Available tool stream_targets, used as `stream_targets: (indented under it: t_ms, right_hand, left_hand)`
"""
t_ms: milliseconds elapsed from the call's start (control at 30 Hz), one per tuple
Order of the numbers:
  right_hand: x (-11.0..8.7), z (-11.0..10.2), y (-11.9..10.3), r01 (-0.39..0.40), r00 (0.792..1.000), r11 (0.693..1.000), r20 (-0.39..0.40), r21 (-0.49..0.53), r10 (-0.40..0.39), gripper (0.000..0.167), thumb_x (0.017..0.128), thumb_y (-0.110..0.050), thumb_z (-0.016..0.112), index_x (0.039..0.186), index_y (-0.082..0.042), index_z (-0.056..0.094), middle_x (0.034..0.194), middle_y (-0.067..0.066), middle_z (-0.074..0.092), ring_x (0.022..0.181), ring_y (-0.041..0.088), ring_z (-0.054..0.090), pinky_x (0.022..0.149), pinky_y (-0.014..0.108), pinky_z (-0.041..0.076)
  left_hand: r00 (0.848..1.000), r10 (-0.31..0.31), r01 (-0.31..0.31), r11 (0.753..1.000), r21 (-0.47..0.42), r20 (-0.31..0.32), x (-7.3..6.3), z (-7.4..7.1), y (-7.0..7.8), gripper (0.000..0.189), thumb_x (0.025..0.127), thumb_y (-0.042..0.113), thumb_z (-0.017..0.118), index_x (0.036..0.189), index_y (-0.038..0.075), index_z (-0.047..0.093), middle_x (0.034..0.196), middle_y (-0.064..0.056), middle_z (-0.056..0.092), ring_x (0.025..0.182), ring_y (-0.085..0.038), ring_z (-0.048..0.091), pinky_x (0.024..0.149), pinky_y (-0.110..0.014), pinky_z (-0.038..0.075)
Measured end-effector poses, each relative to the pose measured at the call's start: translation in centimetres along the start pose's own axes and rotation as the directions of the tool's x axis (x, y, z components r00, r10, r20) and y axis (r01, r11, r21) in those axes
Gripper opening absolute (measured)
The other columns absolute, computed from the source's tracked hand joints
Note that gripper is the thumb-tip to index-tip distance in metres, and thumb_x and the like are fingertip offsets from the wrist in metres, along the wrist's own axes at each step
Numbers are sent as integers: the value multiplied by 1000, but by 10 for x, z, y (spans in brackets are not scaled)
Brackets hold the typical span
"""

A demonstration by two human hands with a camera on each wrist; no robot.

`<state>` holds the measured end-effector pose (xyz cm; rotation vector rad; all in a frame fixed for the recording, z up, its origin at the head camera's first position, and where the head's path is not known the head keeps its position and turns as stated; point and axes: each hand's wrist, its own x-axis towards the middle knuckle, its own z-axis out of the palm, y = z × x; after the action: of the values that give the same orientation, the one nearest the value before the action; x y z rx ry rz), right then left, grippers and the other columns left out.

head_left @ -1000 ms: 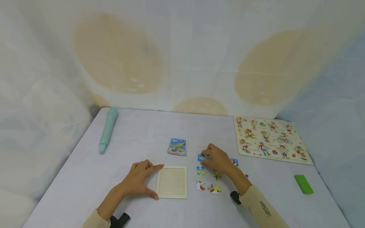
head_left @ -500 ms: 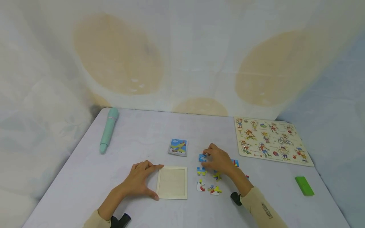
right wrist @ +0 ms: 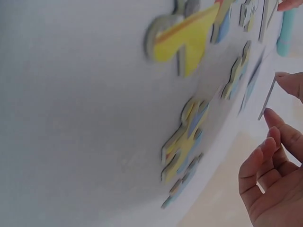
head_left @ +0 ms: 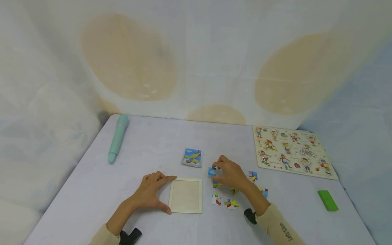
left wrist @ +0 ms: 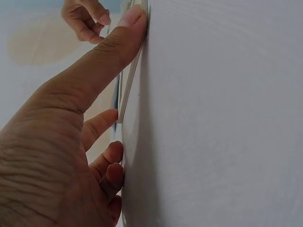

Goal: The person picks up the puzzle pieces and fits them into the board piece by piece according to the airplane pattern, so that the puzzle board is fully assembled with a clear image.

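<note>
In the head view my left hand [head_left: 150, 194] is spread at the left side of a square wooden puzzle tray [head_left: 185, 211]. Its index fingertip touches the upper left corner and its thumb the lower left corner; the left wrist view shows the thumb [left wrist: 106, 59] straight along the edge. My right hand [head_left: 231, 175] pinches a blue puzzle piece [head_left: 212, 171] between thumb and index finger. In the right wrist view that piece [right wrist: 267, 98] is off the table, seen edge-on. Several loose puzzle pieces lie below and beside the hand, including a red-and-white one [head_left: 216, 199] and a yellow one [head_left: 231, 204].
A small picture card or stack [head_left: 192, 157] with a yellow plane lies behind the tray. At the far left is a mint-green tube-shaped object [head_left: 118, 139]. A wooden board with children figures [head_left: 294, 151] lies at the back right, and a green block [head_left: 328, 200] nearer the right edge.
My right hand has lifted the blue puzzle piece and shifted slightly left with it, uncovering more of the pieces on the right. The left hand stays at the tray.
</note>
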<state>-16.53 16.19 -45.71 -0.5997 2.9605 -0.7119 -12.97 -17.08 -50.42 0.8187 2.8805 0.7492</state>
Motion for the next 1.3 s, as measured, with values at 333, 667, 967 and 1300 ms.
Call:
stream_targets:
  t_ms: [333,667,967,1300]
  right_hand:
    - [-1,7,-15,26,1000,999,14,30,-27,29,77,-25,79,104,-14,74,95,-5,53,76,8,48,64,22,42]
    - [0,17,-32,127,992,992,12,6,-127,30,79,-27,79,104,-12,75,94,-3,53,71,7,45,59,19,41]
    - [1,22,-49,163,986,987,30,5,-163,29,80,-28,79,104,-11,74,95,-2,54,72,8,47,61,20,44]
    - [5,32,-60,176,983,984,49,-10,-175,30,80,-30,79,103,-12,75,96,-3,55,73,7,47,62,19,43]
  left_hand:
    - [1000,-3,3,1000,4,7,0,0,-1,108,48,78,81,142,33,53,101,10,43,93,-9,38,96,-51,30]
    - [1000,-24,24,1000,-6,9,0,1,-1,113,47,78,82,145,30,50,106,8,47,98,-12,43,99,-53,29]
    - [1000,-11,11,1000,-21,4,0,0,0,111,49,78,81,144,28,52,103,9,47,96,-12,43,98,-52,30]
    - [1000,-4,3,1000,-22,-3,0,2,-4,111,48,80,79,144,30,52,102,10,45,94,-11,41,98,-51,30]
